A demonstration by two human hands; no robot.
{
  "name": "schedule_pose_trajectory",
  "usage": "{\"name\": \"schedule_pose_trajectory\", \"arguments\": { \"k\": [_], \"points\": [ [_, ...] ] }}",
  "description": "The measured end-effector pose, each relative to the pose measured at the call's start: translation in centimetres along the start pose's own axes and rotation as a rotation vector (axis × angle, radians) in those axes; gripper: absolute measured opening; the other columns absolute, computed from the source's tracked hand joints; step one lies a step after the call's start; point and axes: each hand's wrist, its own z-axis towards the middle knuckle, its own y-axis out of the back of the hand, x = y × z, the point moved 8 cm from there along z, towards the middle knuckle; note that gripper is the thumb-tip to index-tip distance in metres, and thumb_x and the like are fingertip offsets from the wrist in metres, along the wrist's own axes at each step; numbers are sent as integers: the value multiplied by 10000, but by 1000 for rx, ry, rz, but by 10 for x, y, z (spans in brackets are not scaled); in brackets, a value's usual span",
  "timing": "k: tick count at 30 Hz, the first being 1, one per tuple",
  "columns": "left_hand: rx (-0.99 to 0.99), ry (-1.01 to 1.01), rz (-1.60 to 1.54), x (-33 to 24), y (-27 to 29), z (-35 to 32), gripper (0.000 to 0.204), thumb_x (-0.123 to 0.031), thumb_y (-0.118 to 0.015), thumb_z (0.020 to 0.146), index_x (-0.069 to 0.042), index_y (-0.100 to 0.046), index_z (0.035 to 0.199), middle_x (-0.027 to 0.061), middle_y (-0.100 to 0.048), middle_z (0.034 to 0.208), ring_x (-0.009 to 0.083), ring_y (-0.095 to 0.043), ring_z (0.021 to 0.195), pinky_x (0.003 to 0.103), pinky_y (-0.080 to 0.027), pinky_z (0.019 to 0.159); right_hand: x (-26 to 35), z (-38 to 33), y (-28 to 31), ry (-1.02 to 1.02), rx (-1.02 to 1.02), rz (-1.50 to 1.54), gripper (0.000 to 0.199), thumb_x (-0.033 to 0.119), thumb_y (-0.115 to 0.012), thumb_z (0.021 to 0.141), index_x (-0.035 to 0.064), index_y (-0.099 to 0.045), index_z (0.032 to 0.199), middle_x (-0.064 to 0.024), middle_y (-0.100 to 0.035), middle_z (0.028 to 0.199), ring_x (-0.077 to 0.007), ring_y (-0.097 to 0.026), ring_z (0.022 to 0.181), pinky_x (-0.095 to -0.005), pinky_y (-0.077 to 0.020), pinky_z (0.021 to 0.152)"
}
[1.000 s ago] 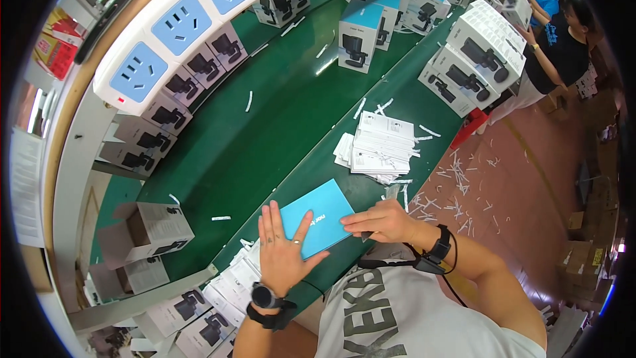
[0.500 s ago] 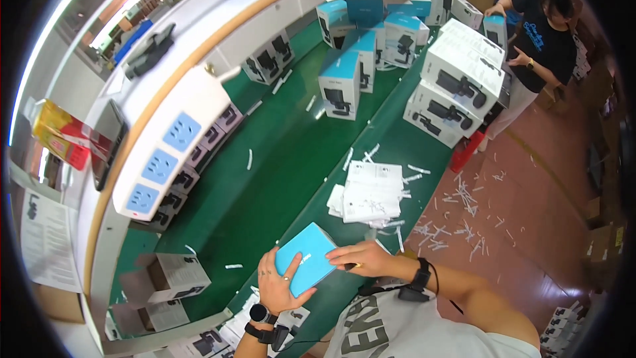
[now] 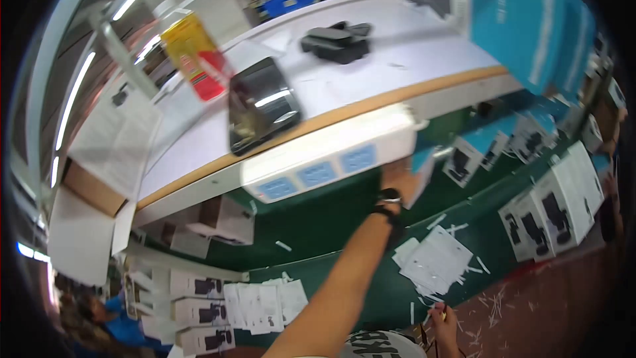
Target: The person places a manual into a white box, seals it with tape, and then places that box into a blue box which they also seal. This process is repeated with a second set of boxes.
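Note:
My left arm reaches far across the green bench. Its hand [image 3: 396,176], somewhat blurred, is closed on a white box with a blue top [image 3: 420,174], just past the end of the power strip. Part of this box and the fingers' far side are hidden. Low in the view, near the bench's front edge, my right hand [image 3: 444,326] is closed around a thin dark pen-like thing [image 3: 444,311], too small to make out fully. Between the hands lies a pile of white printed sheets [image 3: 437,260] with paper strips about it.
The white power strip [image 3: 328,152] hangs under a shelf [image 3: 397,73] carrying a black tablet-like device [image 3: 264,106] and a dark gadget [image 3: 336,42]. Similar boxes [image 3: 462,161] stand beyond my left hand; stacked boxes [image 3: 555,212] are at right. More papers [image 3: 265,305] lie left.
My left hand has carried the blue-topped box off from in front of me, forward across the bench. My right hand has let go of the box and dropped back. The view has swung left.

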Motion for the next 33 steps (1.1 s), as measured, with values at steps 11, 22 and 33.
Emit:
{"name": "schedule_pose_trajectory", "arguments": {
  "k": [11,22,33],
  "points": [
    [-157,412,319,303,130,-131,426,-307,-542,986,-74,-622,1333,194,-602,1362,350,-571,1282,505,-459,1049,37,-22,-26,-524,219,390,452,257,-607,1068,-3,-492,1419,-88,-670,804,-199,-626,684,-329,-528,584],
    [89,703,519,442,203,-327,286,-173,-601,923,-71,-718,1163,178,-691,1140,351,-691,1056,488,-568,829,104,30,-100,-267,281,179,273,123,-580,1035,-8,-594,1275,-109,-725,970,-185,-688,790,-311,-566,731],
    [-34,-151,-45,47,184,-364,240,-111,-642,811,-54,-718,1032,84,-635,1356,266,-654,1171,399,-567,860,181,19,-205,367,187,-36,653,95,-772,909,-25,-436,1457,-127,-593,1312,-207,-643,978,-324,-524,888]
  ]
}}
